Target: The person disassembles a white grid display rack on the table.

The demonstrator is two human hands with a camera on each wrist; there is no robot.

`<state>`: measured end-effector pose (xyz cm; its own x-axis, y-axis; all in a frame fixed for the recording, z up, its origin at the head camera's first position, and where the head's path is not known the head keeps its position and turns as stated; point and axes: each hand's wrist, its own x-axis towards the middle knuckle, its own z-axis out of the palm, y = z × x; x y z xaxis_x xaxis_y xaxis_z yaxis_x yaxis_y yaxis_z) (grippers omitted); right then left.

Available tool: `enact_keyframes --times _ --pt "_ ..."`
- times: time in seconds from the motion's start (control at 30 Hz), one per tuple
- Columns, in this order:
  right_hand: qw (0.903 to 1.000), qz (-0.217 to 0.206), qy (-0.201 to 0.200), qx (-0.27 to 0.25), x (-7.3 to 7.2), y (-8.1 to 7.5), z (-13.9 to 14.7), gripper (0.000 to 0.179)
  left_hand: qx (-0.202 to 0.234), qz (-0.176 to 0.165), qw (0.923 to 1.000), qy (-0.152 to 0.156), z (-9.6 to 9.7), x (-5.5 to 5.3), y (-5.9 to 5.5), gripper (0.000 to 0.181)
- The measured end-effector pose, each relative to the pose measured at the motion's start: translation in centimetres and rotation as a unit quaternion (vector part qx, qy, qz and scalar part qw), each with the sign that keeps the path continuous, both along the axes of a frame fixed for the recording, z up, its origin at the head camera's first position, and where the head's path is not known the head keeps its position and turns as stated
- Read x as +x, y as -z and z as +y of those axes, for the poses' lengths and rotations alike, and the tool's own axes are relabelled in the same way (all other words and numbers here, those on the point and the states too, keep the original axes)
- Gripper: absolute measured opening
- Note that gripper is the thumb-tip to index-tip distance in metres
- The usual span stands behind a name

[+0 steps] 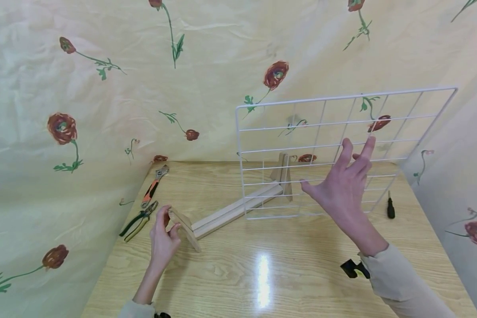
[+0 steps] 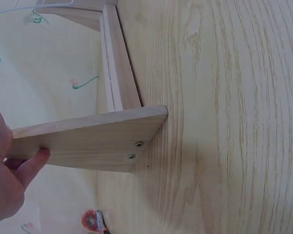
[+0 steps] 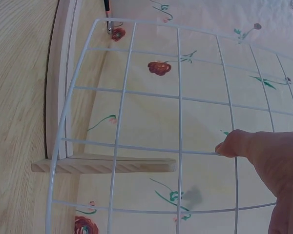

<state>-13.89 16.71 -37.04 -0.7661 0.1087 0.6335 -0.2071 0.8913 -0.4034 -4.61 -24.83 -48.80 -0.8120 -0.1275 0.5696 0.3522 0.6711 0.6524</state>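
My left hand (image 1: 164,238) pinches the upper part of a flat wooden end piece (image 1: 184,227), thumb on one face and fingers on the other. Two metal screw heads (image 2: 139,144) show on that piece's outer face in the left wrist view. From it a pair of long wooden rails (image 1: 238,210) runs back to a second wooden end piece (image 1: 285,176). A white wire grid panel (image 1: 326,100) stands tilted up before that far end. With fingers spread, my right hand (image 1: 343,190) holds the grid by its wires; the thumb tip meets one wire, and other fingers are partly hidden.
On the left lie pliers (image 1: 139,221) with dark and yellowish handles and an adjustable wrench (image 1: 155,185) with an orange-black grip. A black-handled screwdriver (image 1: 390,208) is at the right. Floral sheeting (image 1: 206,88) rises behind the wooden table (image 1: 222,278).
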Motion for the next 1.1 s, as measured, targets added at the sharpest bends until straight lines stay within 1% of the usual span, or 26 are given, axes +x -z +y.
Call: enact_keyframes --times 0.3,0.63,0.9,1.0,1.1 --pt "0.9997 0.022 -0.002 0.009 -0.1 0.3 0.3 0.132 -0.005 0.014 0.9999 -0.008 0.2 0.4 0.0 0.056" --pt "0.9997 0.022 -0.009 0.008 -0.1 0.4 0.2 0.132 0.003 0.015 0.9998 -0.01 0.2 0.7 0.2 0.055" --pt "0.9997 0.025 -0.008 0.005 -0.1 0.4 0.1 0.13 0.006 0.026 0.9996 -0.004 0.3 0.9 0.2 0.055" --pt "0.9998 0.02 -0.006 0.0 -0.1 0.4 0.0 0.131 0.003 0.022 0.9997 -0.011 0.3 1.0 0.2 0.054" --pt "0.9998 0.017 -0.006 -0.001 -0.1 0.5 0.0 0.132 0.006 0.009 0.9998 -0.019 0.3 1.2 0.1 0.055"
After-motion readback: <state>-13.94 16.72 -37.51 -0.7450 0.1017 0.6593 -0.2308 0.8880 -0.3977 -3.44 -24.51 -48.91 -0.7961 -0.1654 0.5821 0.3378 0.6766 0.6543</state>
